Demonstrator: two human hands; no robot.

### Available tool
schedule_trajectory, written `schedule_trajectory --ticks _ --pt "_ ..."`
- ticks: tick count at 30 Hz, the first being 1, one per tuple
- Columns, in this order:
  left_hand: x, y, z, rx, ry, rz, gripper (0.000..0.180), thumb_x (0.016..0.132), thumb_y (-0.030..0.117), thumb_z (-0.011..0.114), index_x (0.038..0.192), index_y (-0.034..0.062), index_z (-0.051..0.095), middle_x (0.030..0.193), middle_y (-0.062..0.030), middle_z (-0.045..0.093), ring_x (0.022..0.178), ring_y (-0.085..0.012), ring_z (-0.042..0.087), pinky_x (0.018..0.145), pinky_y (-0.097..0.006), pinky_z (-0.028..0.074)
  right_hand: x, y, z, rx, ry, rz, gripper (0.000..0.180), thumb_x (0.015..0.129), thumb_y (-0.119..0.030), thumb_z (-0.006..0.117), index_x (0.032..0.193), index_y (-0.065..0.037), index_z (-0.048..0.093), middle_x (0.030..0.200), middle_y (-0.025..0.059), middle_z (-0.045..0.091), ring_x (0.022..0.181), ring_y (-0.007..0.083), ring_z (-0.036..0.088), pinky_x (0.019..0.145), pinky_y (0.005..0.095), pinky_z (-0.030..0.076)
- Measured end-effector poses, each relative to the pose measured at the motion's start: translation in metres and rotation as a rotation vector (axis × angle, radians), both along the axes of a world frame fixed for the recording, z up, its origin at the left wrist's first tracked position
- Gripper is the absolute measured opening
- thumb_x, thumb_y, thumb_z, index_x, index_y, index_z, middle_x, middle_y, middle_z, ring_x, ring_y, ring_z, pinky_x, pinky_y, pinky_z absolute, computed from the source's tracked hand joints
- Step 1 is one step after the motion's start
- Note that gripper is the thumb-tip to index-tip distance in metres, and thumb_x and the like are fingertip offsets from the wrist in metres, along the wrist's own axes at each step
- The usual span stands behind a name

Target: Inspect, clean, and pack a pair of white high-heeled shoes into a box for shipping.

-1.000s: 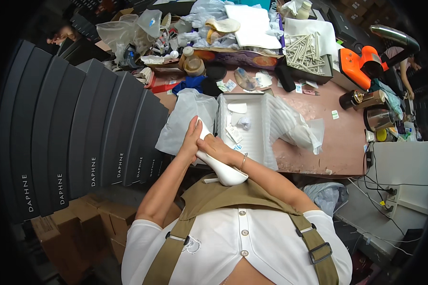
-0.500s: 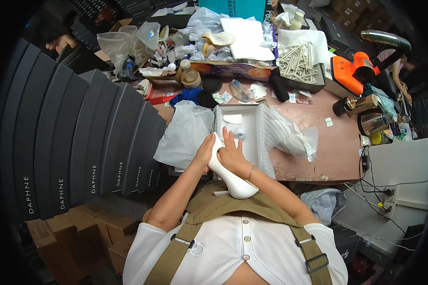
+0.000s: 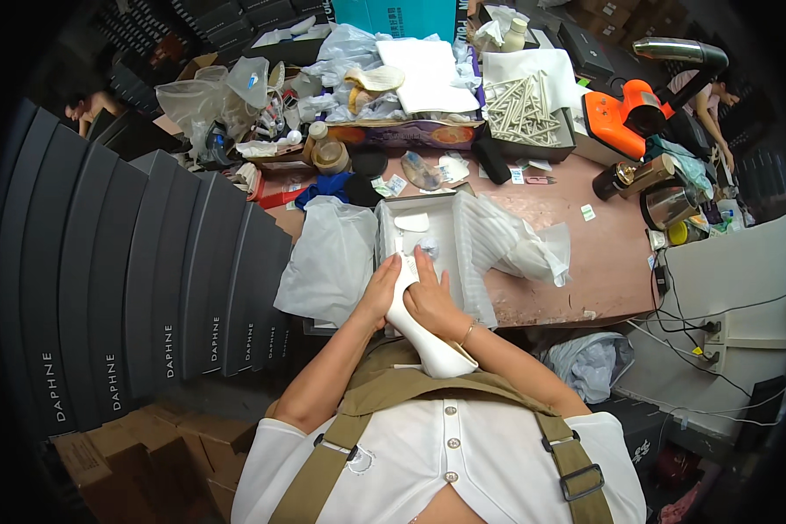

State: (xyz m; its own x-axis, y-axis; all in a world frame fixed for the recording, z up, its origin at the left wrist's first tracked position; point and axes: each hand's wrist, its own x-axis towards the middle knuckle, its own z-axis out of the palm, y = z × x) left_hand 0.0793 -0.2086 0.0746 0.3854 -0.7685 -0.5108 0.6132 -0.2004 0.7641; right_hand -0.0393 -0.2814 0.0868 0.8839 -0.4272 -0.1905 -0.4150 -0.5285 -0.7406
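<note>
A white high-heeled shoe lies between my two hands, its narrow end pointing away from me and its wide end against my apron. My left hand presses along the shoe's left side, with the fingers close together. From the right, my right hand closes on the shoe's upper part, some fingers pointing forward and others partly hidden by the shoe. Just beyond my hands stands an open shoebox with white pieces inside. White tissue paper spreads left of it, and white wrapping drapes over its right side.
Dark shoeboxes are stacked high at my left. At the table's back are a box of white sticks, a bottle and an orange tool on a stand. Cables hang at the right. Other people work in the background.
The view has shifted, so the table items sit further left. My hands and the shoe have come slightly closer to my body, and the right fingers have shifted on the shoe.
</note>
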Motion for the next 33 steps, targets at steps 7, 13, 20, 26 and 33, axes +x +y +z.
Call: schedule_trajectory --ticks 7,13,20,26,33 --pt "0.012 0.005 0.014 -0.108 -0.033 0.001 0.054 0.1 0.041 0.038 0.137 0.0021 0.036 0.124 -0.0094 0.051 0.111 -0.0159 0.05 0.095 -0.029 0.041 0.02 -0.015 -0.009 0.084 -0.288 0.245 0.041 0.088 -0.02 0.043 0.1 0.019 0.05 0.152 0.0276 -0.009 0.141 0.0436 -0.005 0.11 0.0578 0.009" --pt "0.013 0.006 0.02 -0.112 0.082 0.004 0.057 0.1 0.048 0.032 0.135 0.0039 0.038 0.121 -0.0091 0.052 0.109 -0.0175 0.052 0.093 -0.03 0.044 -0.01 -0.016 0.046 0.148 -0.157 0.52 0.042 0.088 -0.014 0.047 0.124 0.006 0.049 0.154 0.0227 0.004 0.141 0.0433 0.001 0.114 0.0497 0.004" --pt "0.021 0.004 0.012 -0.179 -0.034 -0.055 0.059 0.099 0.05 0.03 0.134 0.0036 0.039 0.113 -0.0086 0.055 0.1 -0.0153 0.055 0.085 -0.028 0.047 -0.029 -0.017 0.073 0.475 -0.197 0.33 0.042 0.093 -0.025 0.037 0.127 -0.001 0.041 0.132 0.021 0.041 0.13 0.0347 0.034 0.111 0.0534 0.012" --pt "0.013 -0.003 0.039 -0.11 -0.106 -0.024 0.063 0.099 0.048 0.036 0.142 0.0019 0.029 0.117 -0.0098 0.053 0.104 -0.0152 0.053 0.09 -0.027 0.044 -0.008 -0.01 0.053 0.211 -0.083 0.358 0.05 0.099 -0.04 0.033 0.118 0.005 0.044 0.124 0.0205 0.044 0.119 0.035 0.041 0.108 0.0497 0.021" --pt "0.034 -0.016 0.075 -0.472 -0.237 -0.013 0.074 0.093 0.047 0.049 0.145 0.003 0.02 0.115 -0.0161 0.054 0.106 -0.0248 0.058 0.093 -0.038 0.047 -0.085 -0.018 0.093 0.672 -0.313 0.034 0.039 0.088 -0.006 0.058 0.126 0.002 0.053 0.128 0.015 0.055 0.114 0.0222 0.054 0.097 0.033 0.042"
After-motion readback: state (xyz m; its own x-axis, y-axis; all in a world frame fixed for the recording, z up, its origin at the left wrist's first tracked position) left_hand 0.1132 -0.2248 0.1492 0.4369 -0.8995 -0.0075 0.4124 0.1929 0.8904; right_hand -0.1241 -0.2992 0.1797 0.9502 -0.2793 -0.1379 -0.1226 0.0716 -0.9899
